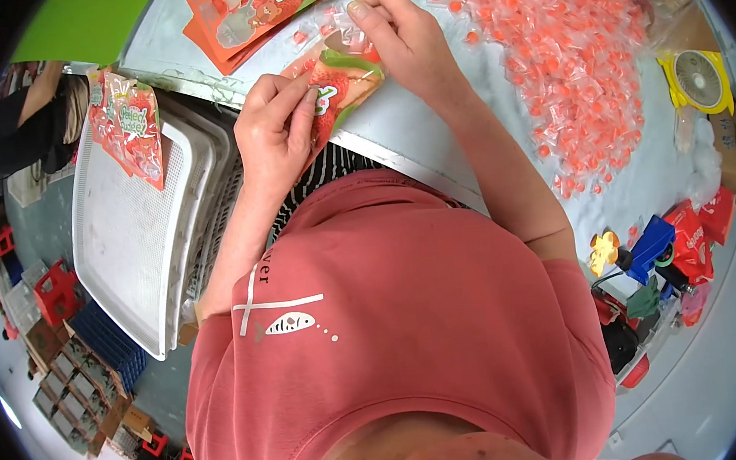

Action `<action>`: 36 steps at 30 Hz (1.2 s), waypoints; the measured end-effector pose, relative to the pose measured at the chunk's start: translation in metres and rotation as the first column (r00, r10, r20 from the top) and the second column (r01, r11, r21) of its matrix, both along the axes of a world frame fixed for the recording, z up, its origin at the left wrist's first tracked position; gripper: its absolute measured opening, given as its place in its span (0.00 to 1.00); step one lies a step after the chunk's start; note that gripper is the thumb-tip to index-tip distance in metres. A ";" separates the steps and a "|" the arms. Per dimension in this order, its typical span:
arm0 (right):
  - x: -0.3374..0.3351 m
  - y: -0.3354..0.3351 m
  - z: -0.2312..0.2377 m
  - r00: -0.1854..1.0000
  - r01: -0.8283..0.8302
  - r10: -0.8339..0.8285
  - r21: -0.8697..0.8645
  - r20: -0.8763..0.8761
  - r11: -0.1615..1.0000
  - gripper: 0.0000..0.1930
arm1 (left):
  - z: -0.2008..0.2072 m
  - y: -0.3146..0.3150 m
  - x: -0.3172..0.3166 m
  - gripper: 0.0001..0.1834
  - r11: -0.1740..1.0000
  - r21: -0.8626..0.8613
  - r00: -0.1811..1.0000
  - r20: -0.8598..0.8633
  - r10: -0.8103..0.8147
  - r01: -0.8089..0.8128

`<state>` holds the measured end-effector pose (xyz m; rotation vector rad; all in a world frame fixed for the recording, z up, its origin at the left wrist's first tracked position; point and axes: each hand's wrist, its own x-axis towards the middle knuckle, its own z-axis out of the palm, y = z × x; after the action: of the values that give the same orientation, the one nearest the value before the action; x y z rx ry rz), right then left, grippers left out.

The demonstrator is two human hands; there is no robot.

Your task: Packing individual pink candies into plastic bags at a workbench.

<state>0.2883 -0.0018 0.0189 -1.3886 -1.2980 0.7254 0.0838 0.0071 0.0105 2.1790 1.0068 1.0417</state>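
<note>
Left hand (274, 132) is pinching a shiny red-and-green plastic pouch (347, 91); right hand (405, 44)'s by its far end, honestly can't tell its grip.

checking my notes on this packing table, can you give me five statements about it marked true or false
1. The left hand grips a red printed pouch. True.
2. The heap of clear-wrapped red pieces lies on the person's left. False: it lies on the right.
3. A yellow-framed fan is to the right of the heap. True.
4. The trays at the left are blue. False: they are white.
5. More red pouches lie on the table beyond the left hand. True.
</note>
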 end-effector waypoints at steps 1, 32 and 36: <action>0.002 0.000 0.001 1.000 0.001 -0.001 -0.002 -0.002 1.000 0.16 | 0.000 -0.001 -0.001 0.09 1.000 -0.009 1.000 0.002 -0.004 0.004; -0.026 -0.028 0.052 0.846 -0.036 0.129 0.186 -0.517 0.982 0.18 | 0.012 -0.025 -0.002 0.09 0.976 -0.209 0.970 0.244 -0.001 0.053; -0.017 -0.034 0.041 0.848 0.107 0.071 0.301 -0.525 0.948 0.15 | 0.008 -0.023 -0.014 0.09 0.954 -0.292 0.926 0.374 0.049 0.068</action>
<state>0.2717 -0.0356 0.0602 -0.8475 -0.9042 0.7767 0.0703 -0.0154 0.0182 1.6552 0.9033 1.1627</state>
